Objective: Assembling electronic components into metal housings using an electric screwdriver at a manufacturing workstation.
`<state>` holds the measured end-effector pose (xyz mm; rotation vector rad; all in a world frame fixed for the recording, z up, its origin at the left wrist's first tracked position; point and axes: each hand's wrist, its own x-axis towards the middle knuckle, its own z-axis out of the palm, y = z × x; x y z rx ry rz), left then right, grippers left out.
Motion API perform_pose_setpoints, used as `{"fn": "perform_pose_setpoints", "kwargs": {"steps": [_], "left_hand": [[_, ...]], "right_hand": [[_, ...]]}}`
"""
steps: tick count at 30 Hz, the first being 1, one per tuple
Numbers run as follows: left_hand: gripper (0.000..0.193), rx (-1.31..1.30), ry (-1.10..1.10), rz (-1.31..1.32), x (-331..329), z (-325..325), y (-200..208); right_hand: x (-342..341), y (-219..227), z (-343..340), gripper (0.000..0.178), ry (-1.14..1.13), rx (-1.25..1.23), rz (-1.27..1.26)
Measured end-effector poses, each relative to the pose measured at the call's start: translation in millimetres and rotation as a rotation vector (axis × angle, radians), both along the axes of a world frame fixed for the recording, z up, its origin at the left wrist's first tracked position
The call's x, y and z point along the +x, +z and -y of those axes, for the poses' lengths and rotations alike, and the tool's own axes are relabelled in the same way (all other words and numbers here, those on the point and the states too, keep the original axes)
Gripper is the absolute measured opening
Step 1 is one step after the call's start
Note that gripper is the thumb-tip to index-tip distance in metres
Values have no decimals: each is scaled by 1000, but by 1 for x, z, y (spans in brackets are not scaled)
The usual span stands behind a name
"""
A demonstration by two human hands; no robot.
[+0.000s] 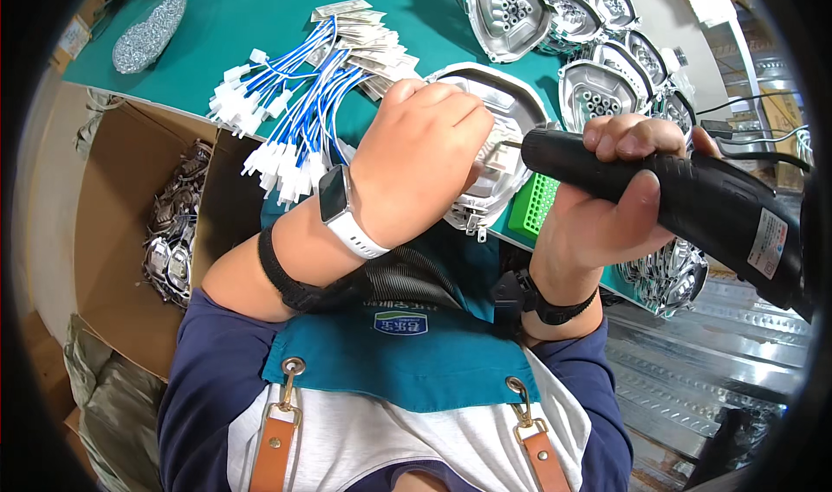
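My right hand (615,167) is wrapped round a black electric screwdriver (728,206). Its bit points left, at a small pale plate (501,156) inside an open silver metal housing (518,102). Over the left side of that housing my left hand (425,145) is closed, with its fingers curled down. Those fingertips are hidden, so what they pinch or press cannot be made out. Left of the housing lies a bunch of blue and white wires (316,102) with white connectors, joined to a pile of pale flat boards (368,41).
A green perforated tray (537,204) sits right of the housing. More silver housings (602,93) are stacked at the far right of the green table (234,15). A silvery heap of small parts (149,34) lies far left. Below left stands a cardboard box (121,206) with metal parts.
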<state>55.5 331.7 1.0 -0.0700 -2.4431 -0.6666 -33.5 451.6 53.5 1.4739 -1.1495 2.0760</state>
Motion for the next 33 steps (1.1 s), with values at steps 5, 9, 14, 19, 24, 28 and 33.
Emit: {"fn": "perform_pose_setpoints", "kwargs": {"steps": [5,9,14,19,24,28,33], "left_hand": [[39,-32,35,-19,2,-1,1],[37,-38,40,-34,1,-3,-2],[36,-61,62,-17,2,-4,-4],[36,-63,43,-23,2,-6,1],[36,-63,29,3,2,-6,1],[35,-120,51,-21,2,-9,5],[36,-137,24,42,6,-15,11]], "right_hand": [[10,1,7,56,82,81,78],[7,5,2,53,-51,182,113],[10,13,-11,51,78,144,164],[23,42,-89,51,214,-120,147],[9,-4,-108,62,-224,-12,297],[7,-12,-106,63,-242,56,350],[-1,-21,-108,61,-195,87,343]]}}
